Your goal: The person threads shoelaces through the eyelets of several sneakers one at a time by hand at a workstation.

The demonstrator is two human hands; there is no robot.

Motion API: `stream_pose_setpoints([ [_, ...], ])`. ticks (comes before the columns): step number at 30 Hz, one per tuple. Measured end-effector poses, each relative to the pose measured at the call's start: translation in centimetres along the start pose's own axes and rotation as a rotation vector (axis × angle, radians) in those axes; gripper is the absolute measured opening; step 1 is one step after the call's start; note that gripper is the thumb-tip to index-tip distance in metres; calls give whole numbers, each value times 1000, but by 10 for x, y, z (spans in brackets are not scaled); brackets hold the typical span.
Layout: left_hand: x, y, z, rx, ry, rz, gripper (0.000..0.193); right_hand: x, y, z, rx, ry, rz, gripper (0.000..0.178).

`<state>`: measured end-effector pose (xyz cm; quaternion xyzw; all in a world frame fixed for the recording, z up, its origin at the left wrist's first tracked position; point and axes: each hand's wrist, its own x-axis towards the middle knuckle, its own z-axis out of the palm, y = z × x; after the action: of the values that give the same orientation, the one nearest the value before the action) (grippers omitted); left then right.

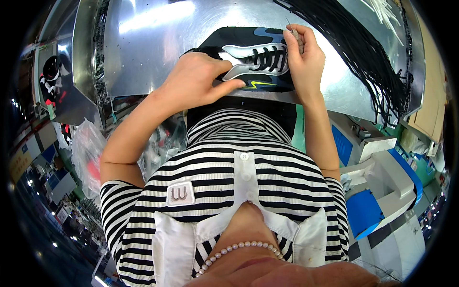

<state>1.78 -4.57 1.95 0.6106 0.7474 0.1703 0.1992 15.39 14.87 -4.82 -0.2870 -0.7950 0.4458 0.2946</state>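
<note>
A black shoe upper (pixel 232 38) with a silver lace panel lies on the metal tabletop, its toe end toward the right. Black lace (pixel 268 59) crosses the panel in several rows, and a yellow-green zigzag mark shows on the near side. My left hand (pixel 203 76) grips the upper at its opening end, thumb stretched along the near side; some fingertips are hidden inside or behind it. At the toe end, my right hand (pixel 306 55) is closed round a tool with a tan handle (pixel 297 39) and a thin metal tip pointing up and away.
Loose black laces (pixel 354 48) run in a thick bundle along the table's right side, beside several white strips (pixel 382 14). The metal tabletop (pixel 143 57) has raised side walls. A blue and white machine (pixel 377 182) stands at the right; a clear plastic bag (pixel 87 155) hangs at the left.
</note>
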Motion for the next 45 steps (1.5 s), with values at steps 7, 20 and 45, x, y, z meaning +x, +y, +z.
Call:
stream_pose_setpoints([
  [7,19,5,12,-301,369,-213,25,-19,-11,-9,236,-176,-30,15],
  [20,44,-3,24,-509,449,-404,42,18,-36,6,133,-356,50,20],
  [45,60,-10,19,-439,463,-205,39,3,-20,7,440,-291,200,10],
])
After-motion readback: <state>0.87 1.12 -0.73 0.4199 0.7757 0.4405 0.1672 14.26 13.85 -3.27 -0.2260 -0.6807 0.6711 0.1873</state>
